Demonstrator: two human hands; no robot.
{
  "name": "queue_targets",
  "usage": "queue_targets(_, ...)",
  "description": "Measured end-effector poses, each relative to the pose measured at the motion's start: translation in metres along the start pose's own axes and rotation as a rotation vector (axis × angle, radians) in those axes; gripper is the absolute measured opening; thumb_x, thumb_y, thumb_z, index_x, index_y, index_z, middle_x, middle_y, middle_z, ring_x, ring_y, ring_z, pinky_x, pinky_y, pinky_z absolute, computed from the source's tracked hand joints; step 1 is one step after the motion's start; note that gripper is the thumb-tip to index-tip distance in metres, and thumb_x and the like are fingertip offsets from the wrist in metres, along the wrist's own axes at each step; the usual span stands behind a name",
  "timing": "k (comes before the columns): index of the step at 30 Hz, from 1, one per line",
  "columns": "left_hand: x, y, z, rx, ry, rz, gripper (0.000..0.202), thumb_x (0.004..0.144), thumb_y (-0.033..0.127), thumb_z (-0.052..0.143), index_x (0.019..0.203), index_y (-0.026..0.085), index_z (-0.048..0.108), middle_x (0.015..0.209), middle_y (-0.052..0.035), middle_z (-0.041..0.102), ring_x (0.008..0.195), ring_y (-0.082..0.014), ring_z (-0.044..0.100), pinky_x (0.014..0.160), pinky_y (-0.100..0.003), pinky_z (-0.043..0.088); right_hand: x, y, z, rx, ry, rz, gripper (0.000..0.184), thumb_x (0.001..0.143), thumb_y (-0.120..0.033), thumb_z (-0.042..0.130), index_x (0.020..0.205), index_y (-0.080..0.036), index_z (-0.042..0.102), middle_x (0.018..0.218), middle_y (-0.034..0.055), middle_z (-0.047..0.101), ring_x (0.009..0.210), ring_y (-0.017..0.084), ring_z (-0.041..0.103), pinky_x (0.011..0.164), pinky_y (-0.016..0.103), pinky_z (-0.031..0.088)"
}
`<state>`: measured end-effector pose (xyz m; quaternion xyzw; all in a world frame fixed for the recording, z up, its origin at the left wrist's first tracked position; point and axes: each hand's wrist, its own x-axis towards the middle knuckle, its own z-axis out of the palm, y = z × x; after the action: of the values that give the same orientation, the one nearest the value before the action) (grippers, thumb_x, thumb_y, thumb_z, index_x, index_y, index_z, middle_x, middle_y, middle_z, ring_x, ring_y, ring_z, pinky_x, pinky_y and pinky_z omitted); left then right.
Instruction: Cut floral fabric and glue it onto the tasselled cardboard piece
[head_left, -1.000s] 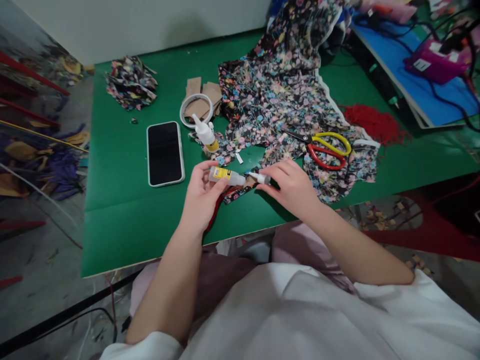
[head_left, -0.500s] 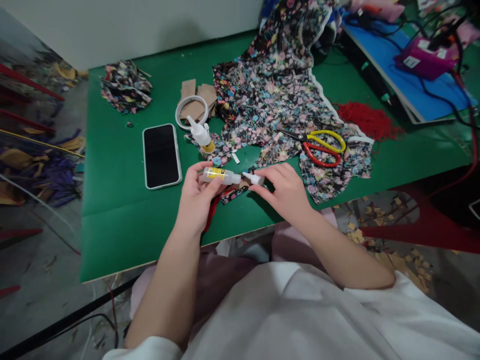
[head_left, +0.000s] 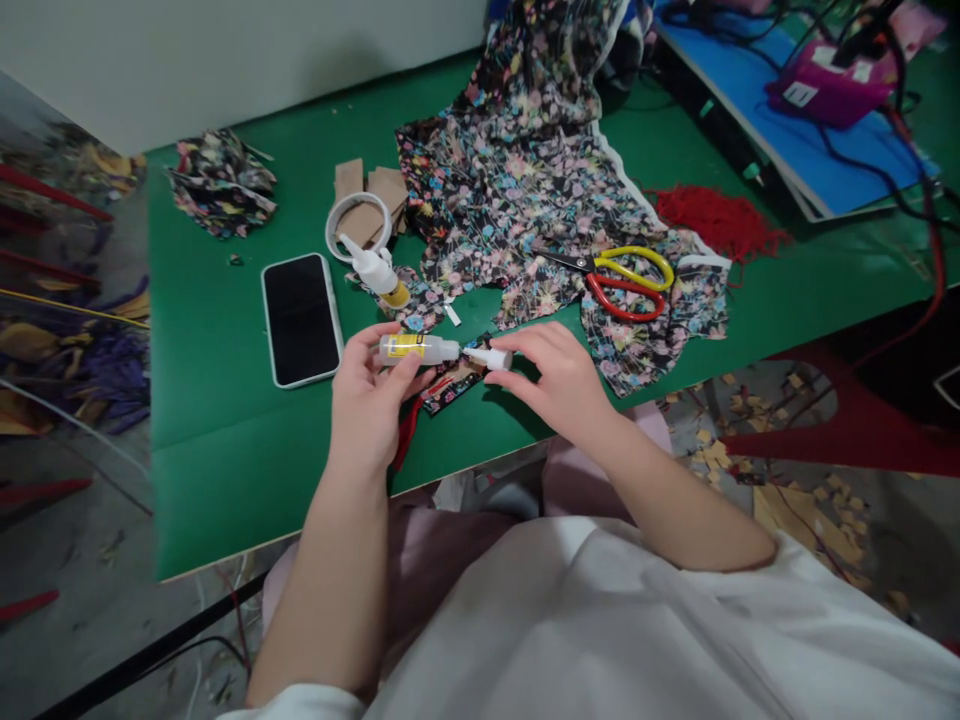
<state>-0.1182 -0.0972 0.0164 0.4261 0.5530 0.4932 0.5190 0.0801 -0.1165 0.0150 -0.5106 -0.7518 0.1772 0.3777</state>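
My left hand (head_left: 367, 400) grips a small clear glue bottle (head_left: 412, 348) with a yellow label, held sideways above the green table (head_left: 225, 400). My right hand (head_left: 559, 380) pinches its white cap (head_left: 496, 357) at the nozzle tip. Under both hands lies a small floral fabric piece (head_left: 454, 380) with a red cord (head_left: 409, 430) running toward the table's edge. A second glue bottle (head_left: 375, 272) lies beyond my left hand.
A black phone (head_left: 301, 318) lies to the left. Yellow and red scissors (head_left: 622, 280) rest on a big floral cloth (head_left: 525, 190). Nearby are a tape ring (head_left: 358, 220) on cardboard pieces, floral scraps (head_left: 221, 185), red thread (head_left: 712, 220) and a blue board (head_left: 787, 120) with cables.
The view has drifted right and down, so everything sits further left in the picture. Both hands keep their hold on bottle and cap, the cap staying at the nozzle tip.
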Motion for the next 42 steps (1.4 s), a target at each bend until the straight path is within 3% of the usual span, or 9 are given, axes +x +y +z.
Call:
queue_targets(8,0.0,0.001,0.0,-0.007,0.003,-0.02,0.043,0.065,0.031,0.074,0.102,0.021,0.056,0.093,-0.0014,0.058,0.078,-0.0113,0.061,0.066,-0.023,0.057,-0.004,0.001,0.005,-0.064,-0.163,-0.062,0.031,0.082,-0.041,0.055,0.1,-0.018,0.062,0.092,0.0062,0.066,0.088,0.02,0.053,0.079,0.034,0.041)
queue_targets(15,0.0,0.005,-0.005,0.023,0.05,-0.02,0.043,0.066,0.033,0.073,0.105,0.023,0.057,0.093,-0.0009,0.057,0.076,-0.0128,0.062,0.05,-0.018,0.055,-0.003,0.001,0.008,-0.164,-0.235,-0.08,0.029,0.083,-0.039,0.054,0.099,-0.016,0.063,0.089,0.0084,0.064,0.083,0.021,0.051,0.076,0.035,0.041)
queue_targets(19,-0.001,0.012,-0.007,0.035,0.086,-0.012,0.043,0.064,0.033,0.074,0.104,0.024,0.06,0.091,-0.0018,0.058,0.078,-0.0137,0.062,0.047,-0.015,0.054,-0.003,0.001,0.008,-0.071,-0.162,-0.068,0.029,0.083,-0.038,0.054,0.1,-0.016,0.062,0.094,0.008,0.065,0.088,0.02,0.054,0.079,0.033,0.042)
queue_targets(23,-0.001,0.011,-0.008,0.05,0.072,0.026,0.045,0.066,0.032,0.074,0.108,0.026,0.061,0.095,-0.0029,0.058,0.078,-0.0144,0.061,0.049,-0.02,0.057,-0.002,-0.002,0.008,0.0,-0.073,-0.004,0.029,0.082,-0.04,0.055,0.098,-0.016,0.062,0.096,0.0069,0.066,0.089,0.019,0.055,0.081,0.032,0.043)
queue_targets(29,0.0,0.005,-0.007,0.123,0.017,0.104,0.047,0.069,0.034,0.071,0.114,0.029,0.058,0.097,-0.0031,0.057,0.084,-0.0155,0.06,0.053,-0.021,0.058,0.001,-0.004,0.007,0.034,-0.115,0.058,0.028,0.082,-0.038,0.057,0.098,-0.016,0.062,0.095,0.0072,0.066,0.09,0.019,0.057,0.081,0.031,0.043)
queue_targets(35,0.002,0.008,-0.004,0.203,0.061,0.171,0.048,0.073,0.036,0.068,0.118,0.029,0.056,0.096,-0.0027,0.057,0.076,-0.0137,0.061,0.054,-0.023,0.058,0.001,-0.004,0.008,0.144,-0.046,0.078,0.026,0.079,-0.035,0.061,0.098,-0.017,0.062,0.095,0.005,0.066,0.089,0.016,0.059,0.081,0.028,0.045)
queue_targets(42,0.005,0.012,0.001,0.16,0.097,0.175,0.047,0.071,0.034,0.071,0.115,0.025,0.059,0.095,-0.003,0.06,0.074,-0.0132,0.062,0.049,-0.021,0.057,0.003,-0.004,0.019,0.291,0.063,0.153,0.03,0.078,-0.041,0.06,0.098,-0.019,0.062,0.089,0.0011,0.066,0.079,0.012,0.06,0.071,0.024,0.047)
